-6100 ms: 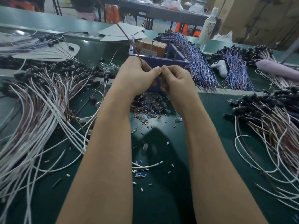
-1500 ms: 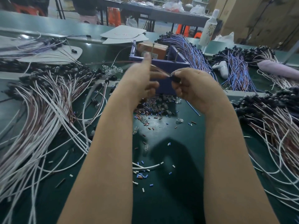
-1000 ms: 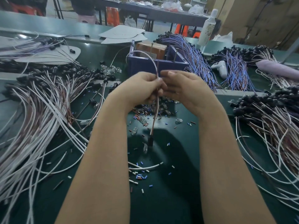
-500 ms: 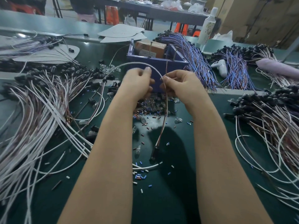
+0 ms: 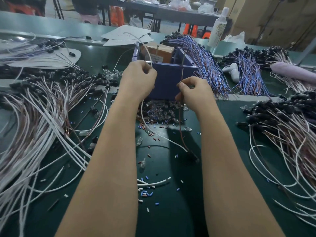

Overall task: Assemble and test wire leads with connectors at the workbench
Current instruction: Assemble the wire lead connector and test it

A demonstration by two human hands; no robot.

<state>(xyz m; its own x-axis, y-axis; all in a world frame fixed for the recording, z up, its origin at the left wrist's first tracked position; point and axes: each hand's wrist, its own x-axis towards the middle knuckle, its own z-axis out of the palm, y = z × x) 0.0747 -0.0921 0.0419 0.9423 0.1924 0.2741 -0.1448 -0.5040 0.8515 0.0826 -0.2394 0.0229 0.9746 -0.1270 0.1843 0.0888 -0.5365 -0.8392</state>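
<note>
Factory assy workshop: green workbench (image 5: 162,216) w/ wire-lead piles (image 5: 42,113) left of left hand (image 5: 138,81) & right of right hand (image 5: 195,93), purple parts bin (image 5: 166,82) just behind both, cardboard boxes (image 5: 273,16) far beyond.

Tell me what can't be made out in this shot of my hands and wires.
Head view:
Left hand: fingertips curled behind it, hiding its grip on the white wire.
Black connector: blurred, too small.
Blue box contents: blocked by its front wall.
Brown wire above the right hand: lost against the box.
</note>
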